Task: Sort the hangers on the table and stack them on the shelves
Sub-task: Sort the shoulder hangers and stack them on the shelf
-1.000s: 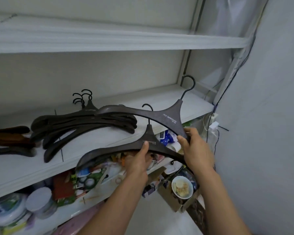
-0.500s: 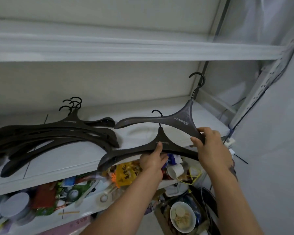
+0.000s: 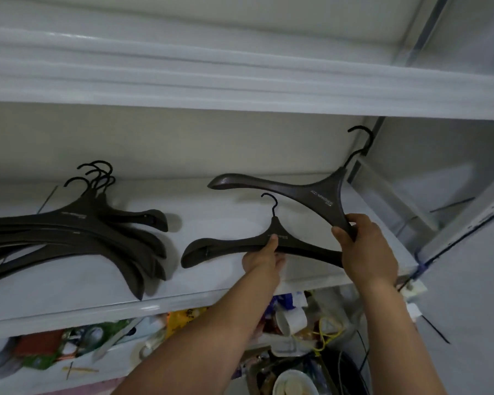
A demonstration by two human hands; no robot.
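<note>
1. Upper hanger (image 3: 311,192): dark brown, broad-shouldered, pale lettering near the neck, thin black hook. It is held tilted above the shelf (image 3: 211,280), well to the right of the stack (image 3: 97,235). My right hand (image 3: 365,252) has its fingers clamped round one arm's end.
2. Lower hanger (image 3: 231,246): same pattern, just right of the stack. My left hand (image 3: 264,259) pinches its neck, thumb on top. Its far arm runs behind my right hand; I cannot tell whether it is gripped there.
3. Handling, by my estimate: rigid, light, smooth enough to slide. Take it by the neck or arm, never the hook.
4. Stack: matching hangers, fanned, hooks bunched together.
</note>
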